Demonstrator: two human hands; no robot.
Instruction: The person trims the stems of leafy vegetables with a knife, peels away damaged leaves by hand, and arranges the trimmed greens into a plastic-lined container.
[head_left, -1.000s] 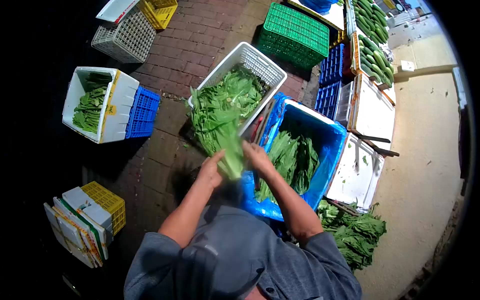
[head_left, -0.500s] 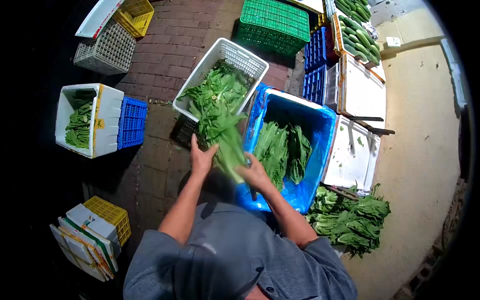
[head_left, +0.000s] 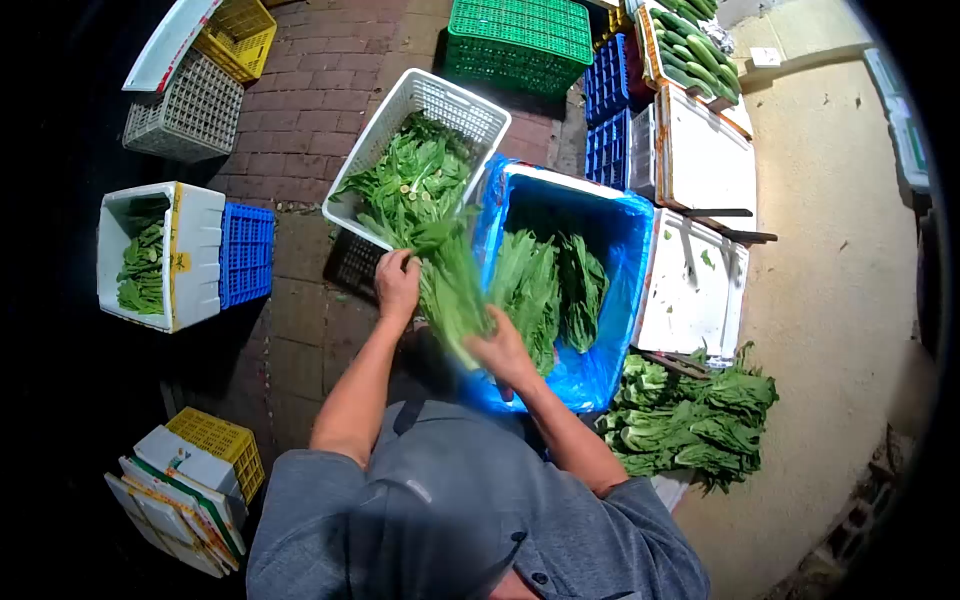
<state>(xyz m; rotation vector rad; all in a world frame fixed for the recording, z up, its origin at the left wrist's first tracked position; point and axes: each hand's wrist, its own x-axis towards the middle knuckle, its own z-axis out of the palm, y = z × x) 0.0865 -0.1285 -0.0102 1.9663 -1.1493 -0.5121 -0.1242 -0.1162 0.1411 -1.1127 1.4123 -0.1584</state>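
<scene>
A bunch of long green leaves [head_left: 447, 290] slants between my hands, its pale stem end toward my body and slightly blurred. My right hand [head_left: 503, 352] grips it near the stem end. My left hand [head_left: 398, 282] has its fingers curled at the leaves' left side; whatever they pinch is hidden. Beyond, a white perforated basket [head_left: 487, 115] holds more leafy greens [head_left: 415, 180], which touch the bunch's leafy tips. Right of the bunch, a box lined with blue plastic [head_left: 622, 300] holds leafy bunches [head_left: 528, 290] laid side by side.
Leafy greens [head_left: 700, 420] are heaped at the right, below a white foam lid [head_left: 690, 300]. Green crates [head_left: 520, 40] stand at the back. At the left are a foam box [head_left: 200, 255] with greens, a blue crate [head_left: 246, 255] and stacked foam lids [head_left: 170, 510].
The view has shifted, so the surroundings sit further left. My left hand's spread fingers have curled in by the leaves. The bunch has swung, and my right hand stays at its stem end.
</scene>
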